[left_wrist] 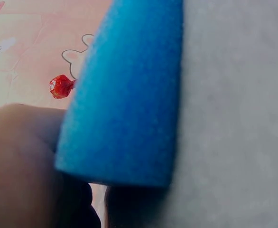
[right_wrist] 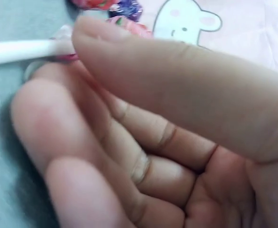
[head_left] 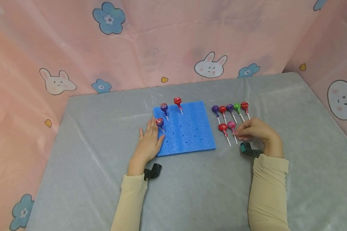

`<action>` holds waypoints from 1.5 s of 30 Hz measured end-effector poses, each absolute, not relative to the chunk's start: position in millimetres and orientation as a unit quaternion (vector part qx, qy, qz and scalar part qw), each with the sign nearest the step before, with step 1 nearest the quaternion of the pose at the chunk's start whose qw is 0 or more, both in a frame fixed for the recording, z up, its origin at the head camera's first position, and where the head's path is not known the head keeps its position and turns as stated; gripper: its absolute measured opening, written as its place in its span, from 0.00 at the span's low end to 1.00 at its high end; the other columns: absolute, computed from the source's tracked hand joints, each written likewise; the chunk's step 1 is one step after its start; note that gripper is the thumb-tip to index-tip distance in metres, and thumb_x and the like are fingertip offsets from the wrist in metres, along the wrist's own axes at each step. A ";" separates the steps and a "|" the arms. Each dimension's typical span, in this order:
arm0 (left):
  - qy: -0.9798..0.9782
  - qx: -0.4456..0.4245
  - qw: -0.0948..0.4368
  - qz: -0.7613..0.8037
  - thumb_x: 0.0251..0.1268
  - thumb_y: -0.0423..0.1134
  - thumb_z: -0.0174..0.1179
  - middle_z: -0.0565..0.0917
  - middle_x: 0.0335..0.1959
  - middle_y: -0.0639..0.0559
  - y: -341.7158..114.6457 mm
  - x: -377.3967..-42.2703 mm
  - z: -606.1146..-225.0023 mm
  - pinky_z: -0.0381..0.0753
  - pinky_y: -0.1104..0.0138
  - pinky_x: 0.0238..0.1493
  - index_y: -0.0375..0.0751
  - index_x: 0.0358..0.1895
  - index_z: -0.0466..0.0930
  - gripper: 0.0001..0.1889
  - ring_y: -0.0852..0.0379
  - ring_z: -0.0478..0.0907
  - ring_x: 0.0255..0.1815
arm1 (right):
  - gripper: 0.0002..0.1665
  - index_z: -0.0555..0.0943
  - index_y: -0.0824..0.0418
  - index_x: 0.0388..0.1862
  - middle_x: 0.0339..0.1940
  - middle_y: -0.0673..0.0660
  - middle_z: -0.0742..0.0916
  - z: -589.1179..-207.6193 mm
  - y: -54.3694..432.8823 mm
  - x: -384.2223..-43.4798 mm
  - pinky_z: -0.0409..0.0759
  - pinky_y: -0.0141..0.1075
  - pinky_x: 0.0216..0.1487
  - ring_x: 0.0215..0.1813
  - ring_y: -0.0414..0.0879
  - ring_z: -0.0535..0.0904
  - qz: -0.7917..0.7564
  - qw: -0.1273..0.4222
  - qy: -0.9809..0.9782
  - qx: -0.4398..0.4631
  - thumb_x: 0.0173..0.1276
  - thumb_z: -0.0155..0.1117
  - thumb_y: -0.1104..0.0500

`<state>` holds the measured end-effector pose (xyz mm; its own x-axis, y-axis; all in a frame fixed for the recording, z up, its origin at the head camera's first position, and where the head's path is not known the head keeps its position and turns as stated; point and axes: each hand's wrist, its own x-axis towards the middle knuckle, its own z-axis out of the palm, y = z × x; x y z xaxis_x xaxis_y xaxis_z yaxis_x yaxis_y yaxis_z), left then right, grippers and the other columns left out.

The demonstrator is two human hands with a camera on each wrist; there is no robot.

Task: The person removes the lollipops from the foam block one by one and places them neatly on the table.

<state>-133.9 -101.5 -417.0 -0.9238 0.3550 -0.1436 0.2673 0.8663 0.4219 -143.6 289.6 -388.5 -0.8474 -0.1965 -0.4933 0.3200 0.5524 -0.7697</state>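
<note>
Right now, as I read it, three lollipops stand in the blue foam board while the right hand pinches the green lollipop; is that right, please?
Not quite: the right hand pinches the pink lollipop, not the green one, as the head view shows. The rest is right.

Head cam high, facing forward-down, takes in table [head_left: 191, 186], curtain [head_left: 162, 38]; left wrist low, very near foam [head_left: 188, 128], facing curtain; right wrist tight on right hand [head_left: 255, 129]; head, left share foam, all share curtain

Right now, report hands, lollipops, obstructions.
Left hand against blue foam board. Three lollipops standing in board. Right hand pinching pink lollipop by stick. Possible obstacle: red lollipop between pink and board.
</note>
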 end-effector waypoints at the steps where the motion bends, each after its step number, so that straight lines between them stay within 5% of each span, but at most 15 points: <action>1: 0.960 0.162 0.108 0.201 0.76 0.49 0.37 0.33 0.76 0.44 -101.3 -133.8 -417.1 0.28 0.46 0.69 0.30 0.73 0.45 0.33 0.48 0.30 0.76 | 0.15 0.82 0.76 0.38 0.25 0.53 0.86 -388.0 290.5 -142.9 0.82 0.33 0.32 0.26 0.38 0.81 -0.472 0.272 0.838 0.033 0.64 0.65 0.61; 17: 0.960 0.155 0.101 0.211 0.76 0.47 0.39 0.37 0.76 0.42 -106.1 -124.2 -421.7 0.30 0.45 0.69 0.27 0.72 0.49 0.32 0.46 0.32 0.76 | 0.21 0.81 0.72 0.48 0.36 0.51 0.88 -373.6 279.2 -129.8 0.73 0.26 0.47 0.40 0.41 0.83 -0.511 0.209 0.833 -0.030 0.64 0.66 0.56; 38: 0.961 0.160 0.087 0.210 0.76 0.48 0.39 0.37 0.76 0.41 -102.6 -126.9 -419.6 0.30 0.45 0.69 0.27 0.72 0.51 0.31 0.45 0.33 0.76 | 0.20 0.80 0.72 0.47 0.33 0.50 0.87 -369.6 253.0 -141.8 0.79 0.35 0.39 0.36 0.44 0.81 -0.540 0.165 0.824 -0.045 0.62 0.67 0.58; 45: 0.961 0.159 0.096 0.204 0.76 0.48 0.39 0.36 0.76 0.43 -99.1 -128.4 -418.4 0.31 0.45 0.70 0.29 0.72 0.49 0.32 0.47 0.32 0.76 | 0.20 0.79 0.74 0.48 0.34 0.51 0.87 -369.5 222.5 -152.7 0.79 0.30 0.41 0.37 0.38 0.82 -0.561 0.126 0.818 -0.028 0.64 0.66 0.60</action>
